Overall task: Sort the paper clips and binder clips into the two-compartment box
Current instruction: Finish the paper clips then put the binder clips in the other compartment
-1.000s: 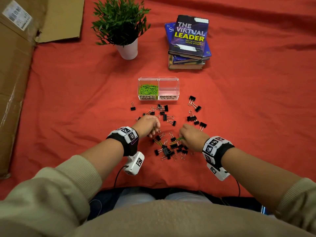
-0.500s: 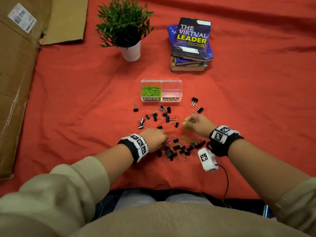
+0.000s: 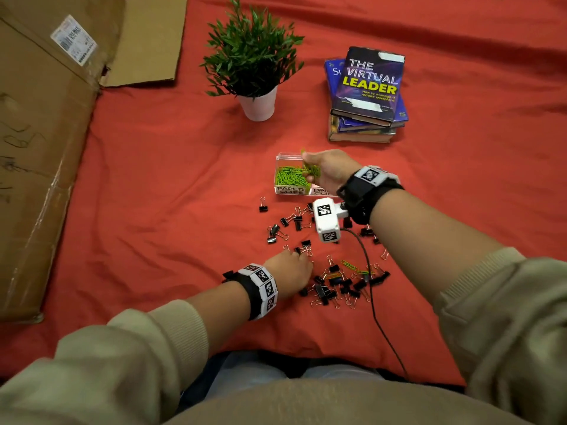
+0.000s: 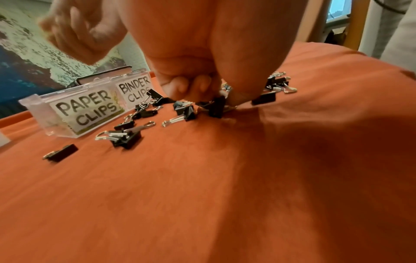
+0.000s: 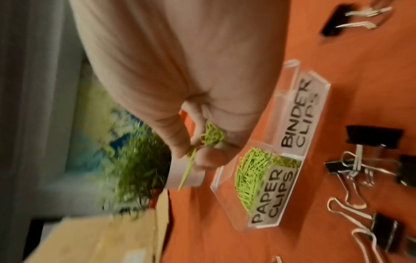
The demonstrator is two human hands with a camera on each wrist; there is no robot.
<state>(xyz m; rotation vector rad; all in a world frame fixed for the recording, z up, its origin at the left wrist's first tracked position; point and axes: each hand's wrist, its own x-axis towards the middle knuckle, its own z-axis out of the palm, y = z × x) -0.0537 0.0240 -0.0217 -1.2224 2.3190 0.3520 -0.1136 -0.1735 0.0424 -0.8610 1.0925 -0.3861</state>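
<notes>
A clear two-compartment box stands on the red cloth, labelled PAPER CLIPS and BINDER CLIPS. Green paper clips fill its left compartment. My right hand hovers over the box and pinches a bunch of green paper clips. The binder compartment looks empty. My left hand rests low on the cloth, its curled fingers pinching a black binder clip. Several black binder clips lie scattered in front of the box, with a few loose green paper clips among them.
A potted plant and a stack of books stand behind the box. Flattened cardboard covers the left side. The right wrist camera's cable trails across the clip pile towards me.
My right hand has travelled from the clip pile up to the box with green paper clips in it. My left hand stays low at the pile's left edge.
</notes>
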